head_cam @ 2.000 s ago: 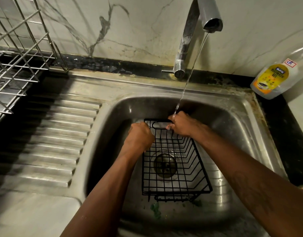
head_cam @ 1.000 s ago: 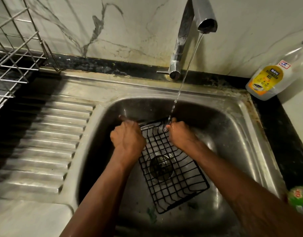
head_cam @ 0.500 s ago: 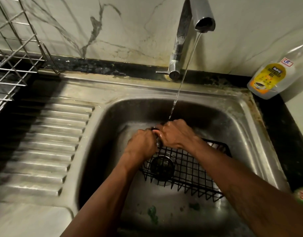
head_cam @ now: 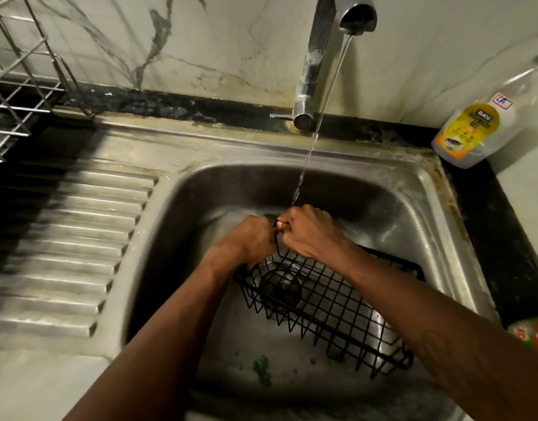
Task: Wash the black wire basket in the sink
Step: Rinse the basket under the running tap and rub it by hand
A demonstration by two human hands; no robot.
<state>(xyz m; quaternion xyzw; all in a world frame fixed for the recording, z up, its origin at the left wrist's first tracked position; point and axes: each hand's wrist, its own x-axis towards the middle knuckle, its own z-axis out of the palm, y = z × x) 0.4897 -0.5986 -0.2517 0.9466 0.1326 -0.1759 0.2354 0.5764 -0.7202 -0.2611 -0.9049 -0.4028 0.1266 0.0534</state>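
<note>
Lying tilted in the sink (head_cam: 428, 189) basin, the black wire basket (head_cam: 337, 302) sits over the drain (head_cam: 281, 288): thin black grid w/ zigzag lower edge, far corner raised. Left grip (head_cam: 255, 241) & right grip (head_cam: 310, 235) are both curled round its far rim, knuckles nearly touching, under the water stream (head_cam: 310, 147) from the tap (head_cam: 316, 62). Forearms cover part of the basket. Dishwash gel bottle (head_cam: 474, 129) on worktop at right; steel wire rack (head_cam: 18, 86) top left, above ribbed draining board (head_cam: 73, 244). Green bits (head_cam: 261, 367) on sink floor.
</note>
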